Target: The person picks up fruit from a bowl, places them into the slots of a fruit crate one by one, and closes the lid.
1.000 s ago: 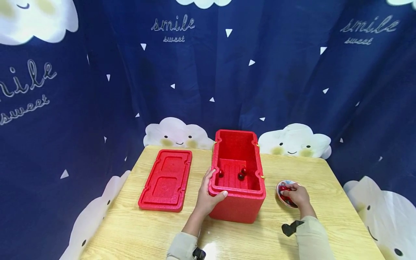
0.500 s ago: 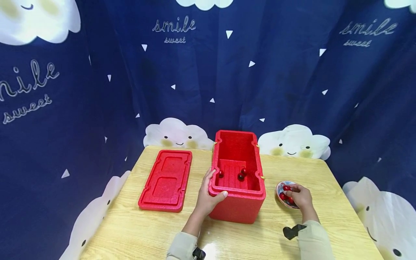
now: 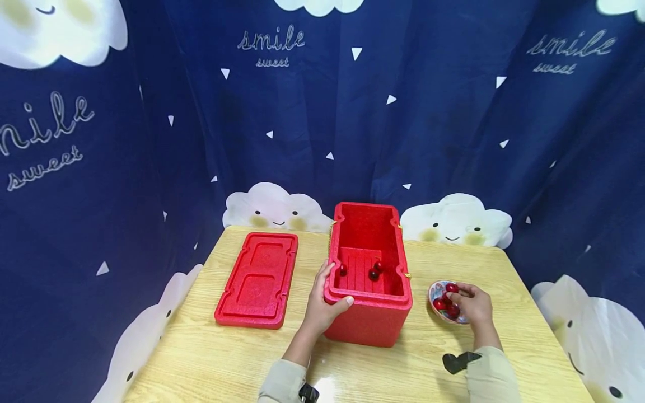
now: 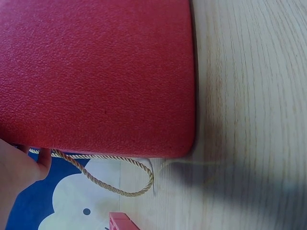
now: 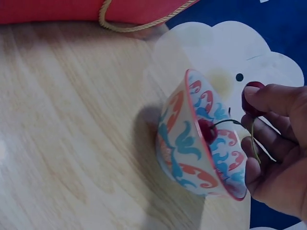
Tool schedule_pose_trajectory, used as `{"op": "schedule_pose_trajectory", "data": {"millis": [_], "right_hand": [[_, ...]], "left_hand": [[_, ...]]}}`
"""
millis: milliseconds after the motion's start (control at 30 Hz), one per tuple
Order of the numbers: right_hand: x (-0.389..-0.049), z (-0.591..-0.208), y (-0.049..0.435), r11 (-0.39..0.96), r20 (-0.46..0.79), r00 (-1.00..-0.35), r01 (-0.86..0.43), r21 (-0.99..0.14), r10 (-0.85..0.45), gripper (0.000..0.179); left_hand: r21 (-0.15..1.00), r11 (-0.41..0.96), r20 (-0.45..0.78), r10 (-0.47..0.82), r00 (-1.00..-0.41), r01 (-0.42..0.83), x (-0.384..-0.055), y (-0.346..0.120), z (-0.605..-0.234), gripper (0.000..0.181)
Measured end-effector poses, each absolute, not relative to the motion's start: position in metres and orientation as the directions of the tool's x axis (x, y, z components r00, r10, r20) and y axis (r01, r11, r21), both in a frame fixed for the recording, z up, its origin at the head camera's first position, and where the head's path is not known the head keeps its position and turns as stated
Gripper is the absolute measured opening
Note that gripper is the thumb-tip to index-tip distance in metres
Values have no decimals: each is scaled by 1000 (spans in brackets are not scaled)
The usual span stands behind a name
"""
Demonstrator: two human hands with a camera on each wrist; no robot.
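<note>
At the near left corner of a tall red foam box (image 3: 368, 324), my left hand (image 3: 319, 308) grips the rim, thumb on the front face. A few dark red cherries (image 3: 373, 273) lie on the box floor. My right hand (image 3: 476, 308) is over the right side of a small patterned bowl (image 5: 180, 143). Between its thumb and index finger it pinches a cherry (image 5: 253, 98), whose stem shows by the other fingers in the right wrist view. More cherries (image 3: 440, 304) lie in the bowl. The left fingers are mostly hidden by the box in the left wrist view.
A red foam lid (image 3: 258, 280) lies on the wooden table (image 3: 201, 358) left of the box. Gold cord loops (image 4: 129, 193) hang at the box's sides. A navy curtain (image 3: 302, 112) with clouds hangs close behind the table.
My right hand has drawn back slightly to the right from deep over the bowl, a cherry in its fingers, uncovering more cherries. The left hand and box have stayed put.
</note>
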State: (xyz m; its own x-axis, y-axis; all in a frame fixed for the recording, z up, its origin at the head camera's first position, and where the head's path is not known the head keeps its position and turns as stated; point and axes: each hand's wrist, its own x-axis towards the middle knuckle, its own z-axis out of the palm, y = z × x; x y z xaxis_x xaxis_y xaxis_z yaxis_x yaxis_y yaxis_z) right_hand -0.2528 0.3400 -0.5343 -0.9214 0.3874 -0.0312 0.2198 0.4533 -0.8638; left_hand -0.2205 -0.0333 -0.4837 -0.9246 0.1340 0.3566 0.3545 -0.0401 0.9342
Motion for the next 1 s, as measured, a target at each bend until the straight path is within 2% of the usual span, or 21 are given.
{"op": "schedule_pose_trajectory", "data": {"millis": [233, 533, 700, 833, 1000], "right_hand": [[-257, -522, 339, 394, 2, -889, 201, -897, 459, 42], [-262, -500, 334, 358, 29, -887, 157, -920, 462, 48], [-291, -528, 359, 280, 22, -902, 110, -954, 431, 48], [-310, -541, 379, 238, -6, -939, 93, -967, 344, 41], [-289, -483, 347, 313, -20, -960, 110, -943, 278, 51]], "left_hand": [[930, -42, 367, 126, -922, 365, -223, -34, -483, 77], [940, -9, 340, 130, -932, 341, -219, -33, -483, 77], [942, -23, 335, 131, -933, 335, -220, -33, -485, 77], [936, -22, 352, 129, -927, 352, -221, -33, -486, 78], [933, -32, 360, 127, -924, 359, -220, -33, -486, 77]]}}
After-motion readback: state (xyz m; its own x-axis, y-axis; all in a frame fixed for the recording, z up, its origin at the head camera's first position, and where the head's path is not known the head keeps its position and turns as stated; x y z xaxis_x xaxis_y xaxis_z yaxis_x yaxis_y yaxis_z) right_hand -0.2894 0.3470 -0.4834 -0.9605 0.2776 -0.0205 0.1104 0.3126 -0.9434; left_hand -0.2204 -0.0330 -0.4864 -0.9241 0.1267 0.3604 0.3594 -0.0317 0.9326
